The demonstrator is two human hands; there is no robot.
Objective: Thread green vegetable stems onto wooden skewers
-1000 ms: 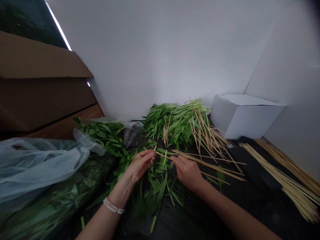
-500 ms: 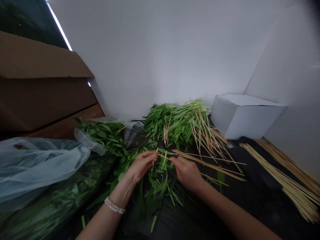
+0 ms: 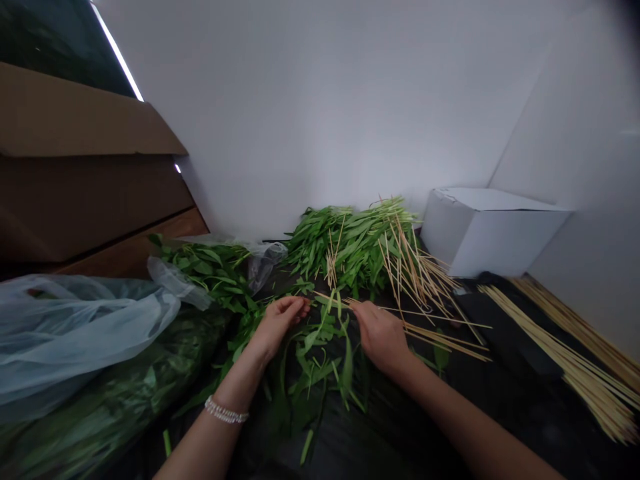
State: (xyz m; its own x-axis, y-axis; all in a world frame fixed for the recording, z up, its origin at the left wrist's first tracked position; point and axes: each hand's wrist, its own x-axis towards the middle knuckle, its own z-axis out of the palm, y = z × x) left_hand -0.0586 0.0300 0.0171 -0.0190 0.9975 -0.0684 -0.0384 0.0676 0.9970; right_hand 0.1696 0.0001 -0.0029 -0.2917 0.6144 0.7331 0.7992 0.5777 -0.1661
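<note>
My right hand (image 3: 381,337) is closed around a thin wooden skewer (image 3: 321,294) whose pointed end reaches left. Pieces of green stem (image 3: 339,304) are threaded on the skewer near my right fingers, and a long leaf (image 3: 348,363) hangs below. Just left of the skewer's tip is my left hand (image 3: 283,321), fingers pressed together and apart from the skewer. Whatever its fingertips may hold is hidden. Beneath both hands lie loose cut leaves and stems (image 3: 310,373) on a black surface. More skewers (image 3: 440,340) lie beyond my right hand.
At the back, leafy bundles (image 3: 365,247) lie with skewers (image 3: 417,267) across them. A white box (image 3: 495,233) stands back right, near long sticks (image 3: 565,360). Plastic bags (image 3: 85,333) of greens lie left, below a cardboard box (image 3: 75,193).
My left hand has let go of the skewer's tip and moved slightly left. The stem pieces now sit farther right along the skewer, closer to my right hand.
</note>
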